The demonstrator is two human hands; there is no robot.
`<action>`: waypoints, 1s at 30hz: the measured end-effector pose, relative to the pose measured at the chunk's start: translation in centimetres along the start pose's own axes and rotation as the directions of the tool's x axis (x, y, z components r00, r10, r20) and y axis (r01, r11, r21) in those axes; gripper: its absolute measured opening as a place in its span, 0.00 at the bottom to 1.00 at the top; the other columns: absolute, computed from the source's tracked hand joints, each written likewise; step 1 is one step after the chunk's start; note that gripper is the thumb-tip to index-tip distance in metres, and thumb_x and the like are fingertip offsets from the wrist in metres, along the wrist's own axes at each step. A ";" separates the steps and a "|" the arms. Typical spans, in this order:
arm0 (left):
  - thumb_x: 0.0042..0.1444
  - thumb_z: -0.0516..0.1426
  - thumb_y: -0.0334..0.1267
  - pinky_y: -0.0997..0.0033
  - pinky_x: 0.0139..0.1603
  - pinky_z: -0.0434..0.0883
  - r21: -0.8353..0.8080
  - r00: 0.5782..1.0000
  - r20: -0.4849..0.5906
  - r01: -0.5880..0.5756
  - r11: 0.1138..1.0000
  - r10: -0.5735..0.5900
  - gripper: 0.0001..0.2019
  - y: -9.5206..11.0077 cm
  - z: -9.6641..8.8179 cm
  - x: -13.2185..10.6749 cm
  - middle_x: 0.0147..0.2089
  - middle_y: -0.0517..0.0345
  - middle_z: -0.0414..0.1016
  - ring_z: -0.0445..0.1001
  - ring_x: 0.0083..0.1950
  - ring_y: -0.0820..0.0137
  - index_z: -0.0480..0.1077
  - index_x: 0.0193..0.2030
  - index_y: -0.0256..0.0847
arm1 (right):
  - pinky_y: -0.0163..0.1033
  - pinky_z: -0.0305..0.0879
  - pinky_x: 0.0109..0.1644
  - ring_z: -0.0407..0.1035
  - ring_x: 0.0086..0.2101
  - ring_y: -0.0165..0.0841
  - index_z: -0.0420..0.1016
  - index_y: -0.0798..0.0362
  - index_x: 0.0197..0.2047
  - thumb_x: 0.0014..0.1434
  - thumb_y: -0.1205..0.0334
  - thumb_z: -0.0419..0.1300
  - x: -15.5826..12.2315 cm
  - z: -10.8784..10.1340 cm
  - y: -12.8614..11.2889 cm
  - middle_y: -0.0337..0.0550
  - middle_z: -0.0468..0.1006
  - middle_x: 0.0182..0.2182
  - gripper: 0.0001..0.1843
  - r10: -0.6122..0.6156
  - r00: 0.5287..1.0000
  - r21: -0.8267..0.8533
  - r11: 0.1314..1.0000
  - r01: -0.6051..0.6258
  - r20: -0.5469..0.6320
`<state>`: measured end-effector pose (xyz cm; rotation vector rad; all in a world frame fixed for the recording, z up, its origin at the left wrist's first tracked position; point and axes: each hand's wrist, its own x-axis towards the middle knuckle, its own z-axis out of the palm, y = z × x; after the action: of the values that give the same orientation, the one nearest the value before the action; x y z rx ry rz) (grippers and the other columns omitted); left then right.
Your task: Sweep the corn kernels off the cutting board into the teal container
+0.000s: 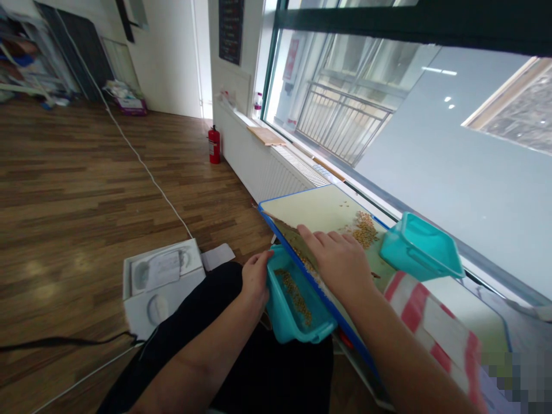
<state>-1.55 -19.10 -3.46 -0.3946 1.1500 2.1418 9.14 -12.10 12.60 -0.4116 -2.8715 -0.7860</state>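
Note:
My left hand (255, 280) grips the near wall of a teal plastic tub (319, 326) held just below the table's blue edge (302, 270). A line of small brown grains (295, 296) lies in the tub. My right hand (338, 259) lies flat on the pale tabletop (321, 207), fingers together and stretched toward the edge, with grains under and beside them. A loose heap of the same grains (365, 229) sits on the table just past the right hand. A second teal tub (420, 247) stands on the table to the right.
A white box with packing (161, 282) and a white cable (142, 161) lie on the wooden floor at the left. A red fire extinguisher (214, 145) stands by the radiator under the window. My dark-clad knee (207, 322) is below the tub.

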 end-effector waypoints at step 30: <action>0.38 0.67 0.35 0.64 0.35 0.74 0.018 0.992 -0.123 0.040 0.999 -0.037 0.11 1.1 0.0 1.2 0.26 0.54 0.75 0.75 0.28 0.65 0.73 0.29 0.34 | 0.44 0.56 0.51 0.68 0.48 0.38 0.70 0.49 0.56 0.62 0.72 0.49 -1.3 1.2 5.2 0.46 0.78 0.50 0.22 0.014 0.999 0.232 0.973 -0.025 0.047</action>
<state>-3.19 -19.02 -3.46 -0.5413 1.2219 2.0947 11.89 -7.49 13.81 -0.4316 -2.9493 -0.4345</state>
